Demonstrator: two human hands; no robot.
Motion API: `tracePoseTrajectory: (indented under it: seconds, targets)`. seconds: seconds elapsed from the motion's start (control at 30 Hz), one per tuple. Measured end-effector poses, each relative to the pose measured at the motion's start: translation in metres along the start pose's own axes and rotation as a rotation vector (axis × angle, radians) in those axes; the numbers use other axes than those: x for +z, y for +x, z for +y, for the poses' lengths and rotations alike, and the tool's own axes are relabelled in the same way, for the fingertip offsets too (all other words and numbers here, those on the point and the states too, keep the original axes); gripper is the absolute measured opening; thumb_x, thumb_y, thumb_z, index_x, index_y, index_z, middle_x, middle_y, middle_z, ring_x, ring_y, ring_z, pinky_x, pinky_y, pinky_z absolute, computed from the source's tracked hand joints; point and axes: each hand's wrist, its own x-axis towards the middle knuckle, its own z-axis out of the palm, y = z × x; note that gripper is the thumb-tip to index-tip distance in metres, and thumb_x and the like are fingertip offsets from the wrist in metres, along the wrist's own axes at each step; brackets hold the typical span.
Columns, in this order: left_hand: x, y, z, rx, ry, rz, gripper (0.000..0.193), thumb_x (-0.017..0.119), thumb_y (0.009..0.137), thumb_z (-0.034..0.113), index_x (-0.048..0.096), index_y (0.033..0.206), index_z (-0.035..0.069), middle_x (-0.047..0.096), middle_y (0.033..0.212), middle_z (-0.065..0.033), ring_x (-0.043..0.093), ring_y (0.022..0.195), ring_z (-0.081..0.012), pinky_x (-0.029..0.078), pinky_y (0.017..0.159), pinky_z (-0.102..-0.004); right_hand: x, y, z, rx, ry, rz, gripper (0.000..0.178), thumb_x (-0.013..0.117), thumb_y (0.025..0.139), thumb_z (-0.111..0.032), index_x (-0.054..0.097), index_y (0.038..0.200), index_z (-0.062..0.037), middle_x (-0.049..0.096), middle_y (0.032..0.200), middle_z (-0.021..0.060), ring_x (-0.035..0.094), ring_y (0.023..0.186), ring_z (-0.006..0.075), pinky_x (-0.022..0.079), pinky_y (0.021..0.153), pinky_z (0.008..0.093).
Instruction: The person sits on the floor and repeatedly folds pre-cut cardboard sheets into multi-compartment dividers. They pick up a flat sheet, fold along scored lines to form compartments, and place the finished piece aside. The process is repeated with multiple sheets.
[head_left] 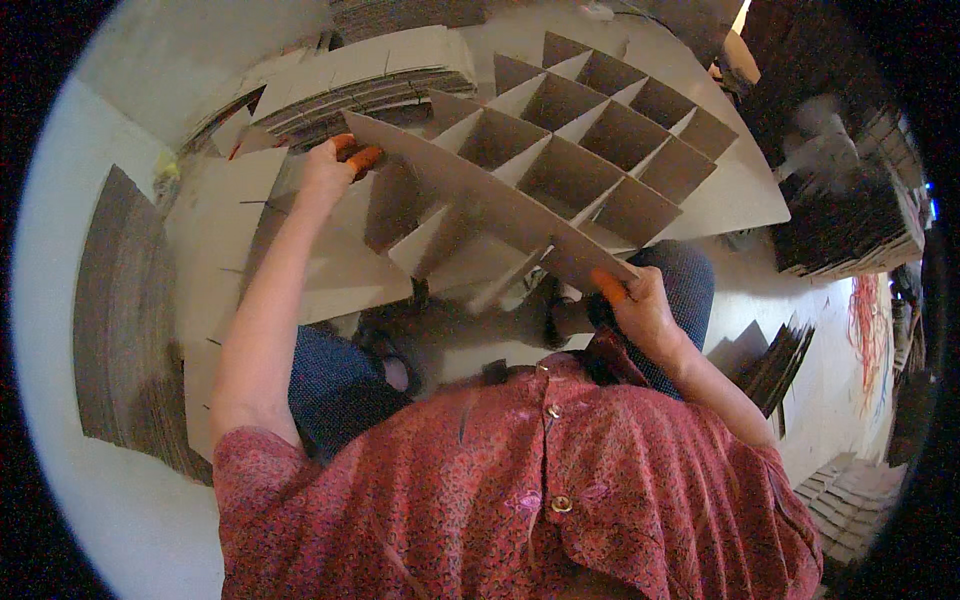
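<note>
A long brown cardboard strip (490,198) runs slantwise in front of me, its left end farther away than its right. My left hand (335,165), with orange covers on its fingertips, grips the far left end. At the near right end, my right hand (643,305) is closed round the strip, an orange-covered finger against its face. Just behind the strip stands a cardboard divider grid (590,150) of crossed upright strips with diamond-shaped cells. Its near left part is partly hidden by the strip, so I cannot tell how far the two are joined.
The grid rests on a pale board (750,195). Stacked cardboard strips (370,75) lie at the back left, and a tall cardboard stack (130,320) stands at far left. More bundles (850,190) are at right, with folded cardboard (780,365) near my right elbow. Coloured cords (865,330) hang at far right.
</note>
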Motion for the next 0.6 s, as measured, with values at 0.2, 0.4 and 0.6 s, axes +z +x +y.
tracePoseTrajectory:
  seconds: [0.2, 0.4, 0.6]
  targets:
    - [-0.001, -0.035, 0.014, 0.174, -0.127, 0.164, 0.036, 0.069, 0.08, 0.022, 0.061, 0.107, -0.001, 0.067, 0.084, -0.0095, 0.059, 0.073, -0.015, 0.046, 0.07, -0.0273, -0.011, -0.002, -0.036, -0.49, -0.199, 0.308, 0.055, 0.062, 0.081, -0.01, 0.041, 0.131, -0.0072, 0.064, 0.09, 0.0184, 0.065, 0.073, 0.0262, 0.052, 0.067, 0.0341]
    - [0.008, -0.061, 0.007, 0.145, 0.33, -0.083, 0.026, 0.06, 0.084, 0.023, 0.064, 0.102, 0.006, 0.063, 0.091, -0.0197, 0.062, 0.082, -0.0336, 0.047, 0.072, -0.0392, -0.029, -0.001, -0.053, -0.494, -0.385, -0.093, 0.067, 0.057, 0.074, 0.004, 0.037, 0.136, -0.012, 0.06, 0.102, 0.0215, 0.061, 0.076, 0.0396, 0.052, 0.066, 0.0402]
    - [0.013, -0.047, -0.001, 0.257, 0.259, -0.093, 0.022, 0.056, 0.085, 0.021, 0.064, 0.101, 0.009, 0.063, 0.087, -0.0195, 0.061, 0.079, -0.0356, 0.047, 0.069, -0.0419, -0.03, 0.006, -0.058, -0.567, -0.42, -0.125, 0.065, 0.053, 0.07, 0.006, 0.04, 0.133, -0.0075, 0.06, 0.083, 0.0201, 0.058, 0.064, 0.038, 0.048, 0.057, 0.0418]
